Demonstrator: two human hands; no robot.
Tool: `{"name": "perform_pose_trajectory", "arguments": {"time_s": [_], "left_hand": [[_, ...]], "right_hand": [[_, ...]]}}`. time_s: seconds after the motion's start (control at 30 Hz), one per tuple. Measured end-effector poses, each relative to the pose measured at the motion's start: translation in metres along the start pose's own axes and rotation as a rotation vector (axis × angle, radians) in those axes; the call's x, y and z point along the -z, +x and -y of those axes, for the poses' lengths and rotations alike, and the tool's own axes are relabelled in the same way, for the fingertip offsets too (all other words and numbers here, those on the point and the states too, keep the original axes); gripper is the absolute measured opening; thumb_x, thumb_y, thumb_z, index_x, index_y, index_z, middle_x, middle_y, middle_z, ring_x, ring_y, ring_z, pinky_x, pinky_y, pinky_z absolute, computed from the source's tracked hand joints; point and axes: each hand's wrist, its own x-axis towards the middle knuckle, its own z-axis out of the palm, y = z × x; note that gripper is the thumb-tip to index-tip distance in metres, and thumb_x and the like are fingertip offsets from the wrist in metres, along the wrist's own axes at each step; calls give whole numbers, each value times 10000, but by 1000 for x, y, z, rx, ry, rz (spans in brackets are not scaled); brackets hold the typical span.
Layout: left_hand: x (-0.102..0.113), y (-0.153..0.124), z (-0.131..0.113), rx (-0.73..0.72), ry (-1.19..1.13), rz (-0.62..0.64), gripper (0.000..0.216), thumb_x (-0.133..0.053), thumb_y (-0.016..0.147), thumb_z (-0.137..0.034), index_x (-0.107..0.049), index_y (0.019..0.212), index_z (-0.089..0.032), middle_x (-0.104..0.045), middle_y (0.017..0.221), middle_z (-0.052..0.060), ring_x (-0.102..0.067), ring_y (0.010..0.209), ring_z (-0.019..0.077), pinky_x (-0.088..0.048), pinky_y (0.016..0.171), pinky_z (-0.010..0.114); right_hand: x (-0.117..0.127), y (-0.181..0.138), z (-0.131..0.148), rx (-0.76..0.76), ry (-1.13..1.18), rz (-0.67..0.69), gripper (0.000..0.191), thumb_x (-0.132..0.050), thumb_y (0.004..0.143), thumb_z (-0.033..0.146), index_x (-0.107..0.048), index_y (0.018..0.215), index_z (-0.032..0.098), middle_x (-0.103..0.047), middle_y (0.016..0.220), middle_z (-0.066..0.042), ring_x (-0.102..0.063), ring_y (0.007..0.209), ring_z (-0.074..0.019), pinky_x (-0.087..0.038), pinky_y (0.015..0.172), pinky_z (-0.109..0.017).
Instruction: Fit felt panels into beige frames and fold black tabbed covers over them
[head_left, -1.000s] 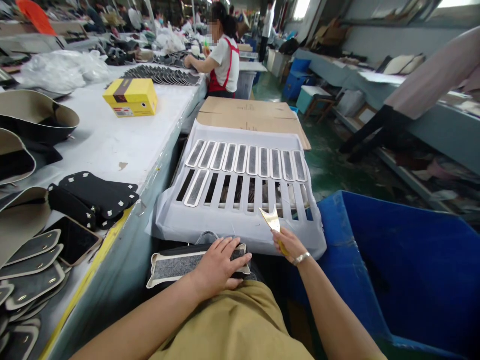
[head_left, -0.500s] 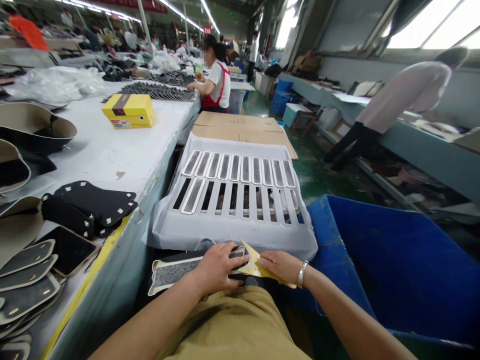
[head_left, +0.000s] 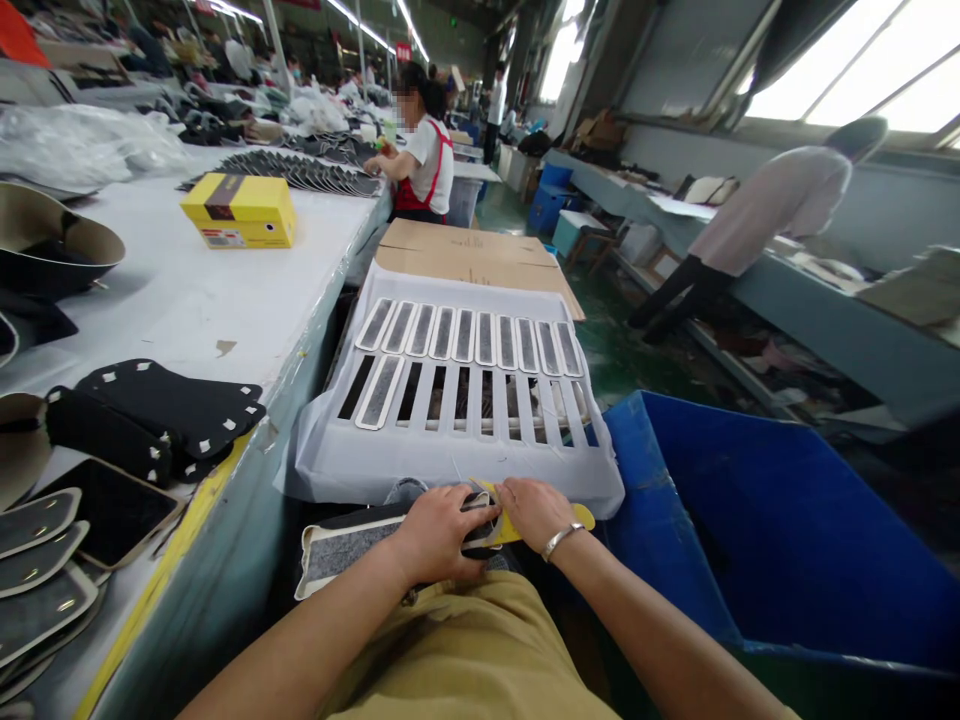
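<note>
On my lap lies a long dark-grey fabric strip (head_left: 341, 552) with a raised cream edge. Its right end is pinched under my left hand (head_left: 442, 535), which is closed on it. My right hand (head_left: 536, 512) is closed over a flat yellow piece (head_left: 583, 517) with a pointed tip and a rounded end, like a scraper. That piece meets the strip's right end, beside my left fingertips. My fingers hide the exact contact. Just ahead, a white-covered frame (head_left: 457, 466) with long slots carries a row of cream-edged grey strips (head_left: 463, 336) and one more strip (head_left: 380, 392) below it.
A blue bin (head_left: 795, 480) stands at my right. The worktable (head_left: 247, 290) on the left holds black pieces with white tabs (head_left: 165, 405), a tablet-like dark panel (head_left: 105, 515) and a yellow box (head_left: 240, 210). Cardboard (head_left: 472, 245) lies beyond the frame. Two co-workers are farther off.
My right hand has moved left along the yellow piece, closer to my left hand, and now covers more of it. My left hand keeps its hold. The view has shifted slightly.
</note>
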Motion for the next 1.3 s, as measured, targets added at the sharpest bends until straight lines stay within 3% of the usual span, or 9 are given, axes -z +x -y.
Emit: {"name": "perform_pose_trajectory", "arguments": {"time_s": [0.17,0.27,0.37,0.53,0.7,0.9,1.1,1.2,1.3], "left_hand": [[2,2,0,53,-124,35,1049,-701,576,-444,-143,1425,-188,-560,1158,121,-542,1024,294,-415,894,412],[12,9,8,92,-272,163,1125,-739,535,-438,-94,1425,-198,-543,1221,135,-531,1080,318,-402,904,414],[27,17,28,148,-585,328,1074,-766,521,-443,-180,1389,-204,-537,1246,138,-510,1126,301,-380,931,394],[32,38,59,283,-1079,515,569,-619,695,-550,-503,1072,-141,-638,1005,91,-573,964,242,-420,857,370],[10,63,63,83,-1398,631,616,-213,876,-622,-552,1128,-173,-594,1153,53,-477,1146,202,-308,1023,355],[-17,72,77,-88,-1187,724,772,-24,852,-647,-496,1246,-180,-531,1255,26,-389,1232,183,-181,1105,342],[-20,67,82,-180,-1142,706,816,23,832,-652,-460,1282,-171,-490,1299,51,-392,1223,190,-171,1104,338],[-18,66,80,-156,-1121,729,849,58,821,-652,-468,1274,-164,-489,1294,54,-354,1252,207,-151,1106,362],[-18,66,76,-28,-1113,734,890,91,814,-650,-558,1170,-156,-580,1157,48,-449,1150,213,-229,1067,369]], "right_hand": [[-1,-2,6,-16,-49,-64,391,-233,952,314,-593,878,181,-660,829,-81,-629,803,-192,-411,698,-301],[-2,-4,9,-27,-73,-85,396,-231,953,339,-590,885,186,-652,824,-85,-627,787,-199,-414,686,-312],[-1,-6,11,-17,-106,-111,376,-255,950,338,-591,862,195,-645,805,-78,-619,766,-206,-413,668,-321],[-2,-2,9,18,-149,-189,338,-297,945,298,-588,805,197,-629,738,-63,-593,715,-181,-388,637,-299],[-10,2,5,-23,-91,-217,334,-314,943,295,-586,774,201,-605,709,-56,-556,683,-170,-350,644,-299],[-14,1,8,-64,-48,-239,303,-352,933,304,-602,798,200,-574,685,-50,-503,637,-164,-327,633,-309],[-15,-2,10,-65,-67,-219,279,-365,928,307,-618,896,192,-576,698,-50,-490,654,-162,-323,640,-311],[-16,-3,10,-63,-69,-197,284,-358,930,305,-616,882,198,-577,698,-45,-489,657,-161,-314,638,-311],[-17,-3,10,-66,-59,-209,285,-364,928,302,-615,837,201,-570,685,-40,-488,646,-159,-305,633,-312]]}}
